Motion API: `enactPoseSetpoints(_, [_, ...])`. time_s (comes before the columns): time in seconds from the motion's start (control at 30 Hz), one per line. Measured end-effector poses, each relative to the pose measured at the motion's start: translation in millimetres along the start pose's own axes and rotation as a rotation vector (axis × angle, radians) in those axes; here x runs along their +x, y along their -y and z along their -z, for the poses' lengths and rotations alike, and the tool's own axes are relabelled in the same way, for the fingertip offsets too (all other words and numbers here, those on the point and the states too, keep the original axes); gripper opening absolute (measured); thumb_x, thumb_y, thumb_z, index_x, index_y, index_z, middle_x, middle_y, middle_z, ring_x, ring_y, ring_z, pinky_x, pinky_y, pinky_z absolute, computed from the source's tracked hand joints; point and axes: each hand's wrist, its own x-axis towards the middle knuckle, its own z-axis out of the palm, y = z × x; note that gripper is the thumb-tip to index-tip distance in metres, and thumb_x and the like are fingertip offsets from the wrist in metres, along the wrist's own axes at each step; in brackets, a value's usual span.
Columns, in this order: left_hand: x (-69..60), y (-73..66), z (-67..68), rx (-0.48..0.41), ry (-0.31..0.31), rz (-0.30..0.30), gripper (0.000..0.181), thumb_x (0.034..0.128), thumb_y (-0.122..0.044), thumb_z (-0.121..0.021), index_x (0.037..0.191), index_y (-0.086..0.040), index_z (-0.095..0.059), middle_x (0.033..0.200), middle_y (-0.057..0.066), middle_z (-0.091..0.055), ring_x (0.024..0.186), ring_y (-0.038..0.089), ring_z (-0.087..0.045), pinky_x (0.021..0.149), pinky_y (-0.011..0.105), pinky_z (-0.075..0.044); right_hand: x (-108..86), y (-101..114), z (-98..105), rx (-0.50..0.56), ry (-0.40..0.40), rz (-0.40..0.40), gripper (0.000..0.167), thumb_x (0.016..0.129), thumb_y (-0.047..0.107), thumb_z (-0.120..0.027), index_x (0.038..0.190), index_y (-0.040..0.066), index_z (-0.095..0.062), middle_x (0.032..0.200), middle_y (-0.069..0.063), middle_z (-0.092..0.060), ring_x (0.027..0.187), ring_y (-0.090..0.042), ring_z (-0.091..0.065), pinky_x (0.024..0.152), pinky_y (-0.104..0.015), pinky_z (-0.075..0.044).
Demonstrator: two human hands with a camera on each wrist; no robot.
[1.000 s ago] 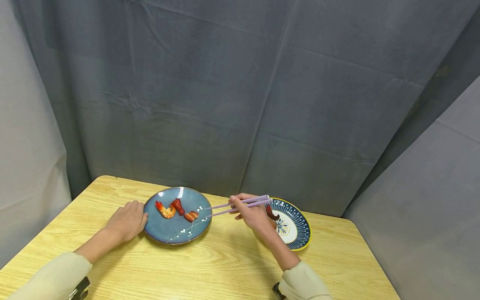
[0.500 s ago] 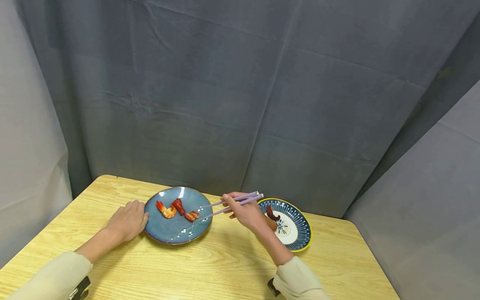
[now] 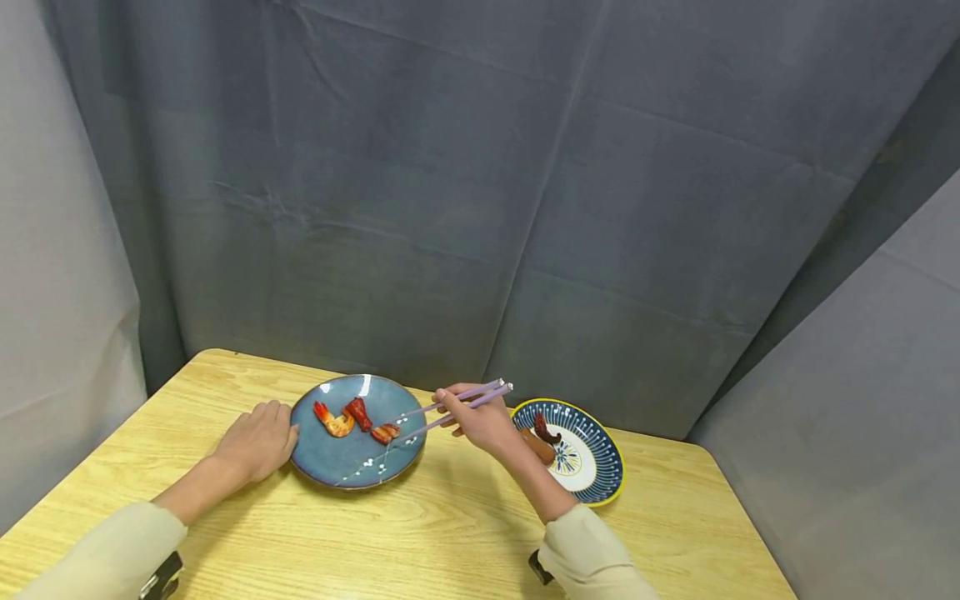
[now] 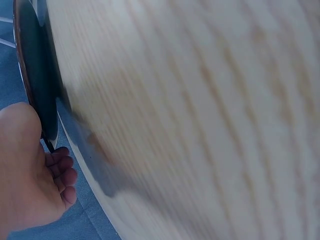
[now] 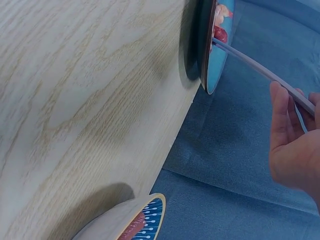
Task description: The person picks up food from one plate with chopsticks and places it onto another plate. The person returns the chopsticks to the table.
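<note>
My left hand [image 3: 257, 442] grips the left rim of a glossy blue plate [image 3: 330, 471]; in the left wrist view the thumb lies over the rim and the fingers curl below. On that plate lie a shrimp [image 3: 339, 426], a dark red glazed meat piece [image 3: 358, 413] and a striped piece resembling pork belly [image 3: 386, 433]. My right hand [image 3: 483, 427] holds a pair of lilac chopsticks [image 3: 492, 395]. Their spread tips reach over the plate, beside the right end of the striped piece. Whether they touch it, I cannot tell.
Right of my right forearm stands a patterned plate [image 3: 604, 467] with a yellow rim. It bears a brown sausage-like piece [image 3: 538, 447] and a dark red curled piece [image 3: 546, 429]. A grey curtain [image 3: 420, 208] hangs behind the wooden table [image 3: 420, 533].
My right hand and the chopsticks have shifted left, bringing the tips to the striped piece. More of the patterned plate shows now. The left hand keeps its grip on the blue plate.
</note>
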Motion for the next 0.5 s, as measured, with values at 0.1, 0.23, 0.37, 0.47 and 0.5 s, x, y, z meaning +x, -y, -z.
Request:
enactPoseSetpoints(0.1, [-0.2,-0.2,0.0,0.0,-0.006,-0.003,0.024,0.0979,-0.018,-0.057,0.093,0.005,-0.052,0.081,0.01,-0.045,0.077,0.032,-0.051,0.063,0.047,-0.043,0.6,0.9,-1.7,-0.005,0.013,0.009,0.024,0.098,0.02,-0.064,0.103,-0.001,-0.074,0.088,-0.011,-0.073,0.077,-0.034,-0.073,0.058,-0.046,-0.057])
enactPoseSetpoints(0.23, [-0.5,-0.6,0.2,-0.002,-0.01,-0.004,0.023,0.0976,-0.018,-0.057,0.092,0.005,-0.052,0.081,0.011,-0.045,0.078,0.033,-0.051,0.063,0.048,-0.043,2.6,0.1,-3.3,-0.023,0.033,0.018,0.024,0.099,0.021,-0.063,0.104,0.0,-0.075,0.089,-0.011,-0.073,0.078,-0.034,-0.073,0.057,-0.046,-0.057])
enactPoseSetpoints(0.37, [-1.5,-1.0,0.6,-0.002,-0.002,0.0,0.023,0.0977,-0.018,-0.056,0.092,0.005,-0.052,0.081,0.01,-0.045,0.078,0.033,-0.051,0.064,0.048,-0.043,5.1,-1.7,-4.4,-0.048,0.05,0.008,0.022,0.099,0.02,-0.063,0.101,0.003,-0.076,0.087,-0.008,-0.073,0.076,-0.028,-0.073,0.056,-0.038,-0.057])
enactPoseSetpoints(0.47, [-1.8,-0.8,0.9,-0.001,0.004,0.002,0.023,0.0981,-0.018,-0.056,0.093,0.004,-0.052,0.081,0.01,-0.045,0.079,0.032,-0.051,0.064,0.048,-0.043,7.3,-1.8,-5.0,-0.048,0.063,0.005,0.021,0.099,0.018,-0.062,0.099,0.002,-0.075,0.086,-0.008,-0.073,0.075,-0.026,-0.074,0.056,-0.036,-0.057])
enactPoseSetpoints(0.5, [-1.8,-0.8,1.0,-0.002,0.004,0.002,0.023,0.0981,-0.018,-0.056,0.092,0.004,-0.052,0.081,0.01,-0.045,0.079,0.032,-0.051,0.064,0.048,-0.043,8.1,-1.7,-5.1,-0.047,0.067,0.006,0.021,0.099,0.017,-0.062,0.099,0.0,-0.074,0.086,-0.009,-0.072,0.075,-0.026,-0.074,0.056,-0.035,-0.057])
